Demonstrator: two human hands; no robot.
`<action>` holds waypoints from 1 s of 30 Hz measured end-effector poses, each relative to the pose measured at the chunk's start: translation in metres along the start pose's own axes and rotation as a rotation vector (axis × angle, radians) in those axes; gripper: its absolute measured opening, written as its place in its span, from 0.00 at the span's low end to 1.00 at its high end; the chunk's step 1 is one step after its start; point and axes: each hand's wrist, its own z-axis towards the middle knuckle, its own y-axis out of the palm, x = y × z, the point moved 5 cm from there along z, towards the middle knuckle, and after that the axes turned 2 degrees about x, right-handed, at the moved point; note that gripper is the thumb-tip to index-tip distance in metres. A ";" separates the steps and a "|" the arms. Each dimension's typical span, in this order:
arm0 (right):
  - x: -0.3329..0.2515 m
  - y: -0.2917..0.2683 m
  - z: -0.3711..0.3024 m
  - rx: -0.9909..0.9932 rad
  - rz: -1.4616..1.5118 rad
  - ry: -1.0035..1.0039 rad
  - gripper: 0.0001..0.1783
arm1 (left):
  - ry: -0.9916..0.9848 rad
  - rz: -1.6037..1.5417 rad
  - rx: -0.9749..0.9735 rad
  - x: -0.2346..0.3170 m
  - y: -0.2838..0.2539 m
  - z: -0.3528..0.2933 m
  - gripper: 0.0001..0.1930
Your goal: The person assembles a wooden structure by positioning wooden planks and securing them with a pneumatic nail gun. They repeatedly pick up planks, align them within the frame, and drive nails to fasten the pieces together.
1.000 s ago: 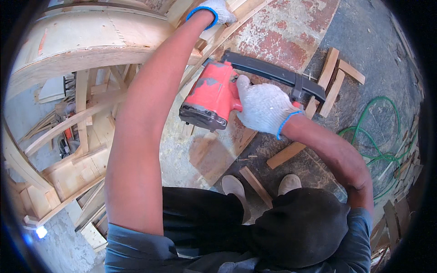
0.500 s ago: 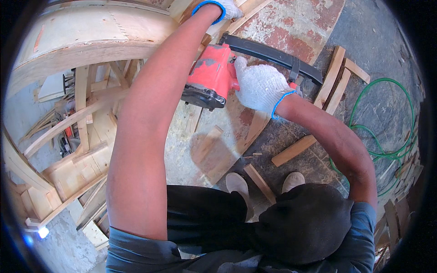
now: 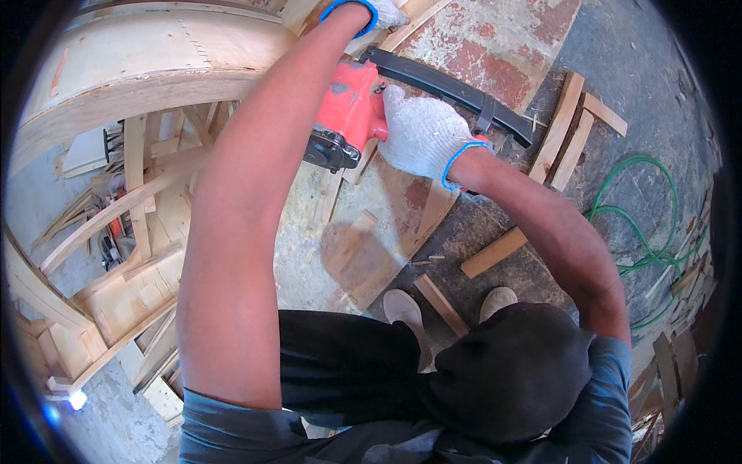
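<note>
A red pneumatic nail gun (image 3: 348, 104) with a long black magazine is held sideways at the upper middle. My right hand (image 3: 425, 138), in a white knitted glove with a blue cuff, is closed around its handle. Beyond the tool, my left hand (image 3: 391, 14), gloved the same way, reaches to the top edge by pale wooden pieces. The picture's edge cuts it off, and its fingers do not show clearly. A large curved plywood piece (image 3: 147, 85) spans the upper left, and my left forearm covers part of it and of the nail gun.
Under the curved piece stands a wooden framework (image 3: 135, 166) of slats. Loose wood strips (image 3: 558, 127) lie on the floor at right, a short block (image 3: 495, 253) nearer. A green hose (image 3: 676, 193) coils at far right. Another wood piece (image 3: 440, 304) lies between my shoes.
My right hand and the nail gun have shifted slightly left and up. My left hand has moved a little left at the top edge. The green hose's loops have shifted.
</note>
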 end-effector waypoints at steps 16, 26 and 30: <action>-0.002 -0.004 0.008 0.014 0.075 0.029 0.29 | 0.059 0.211 -0.078 -0.025 0.024 0.049 0.26; -0.007 -0.014 0.008 -0.055 0.049 0.007 0.24 | -0.008 0.073 -0.032 0.004 0.000 0.004 0.26; -0.005 -0.009 0.008 -0.020 0.065 0.004 0.29 | 0.031 0.154 -0.057 0.005 -0.003 0.011 0.29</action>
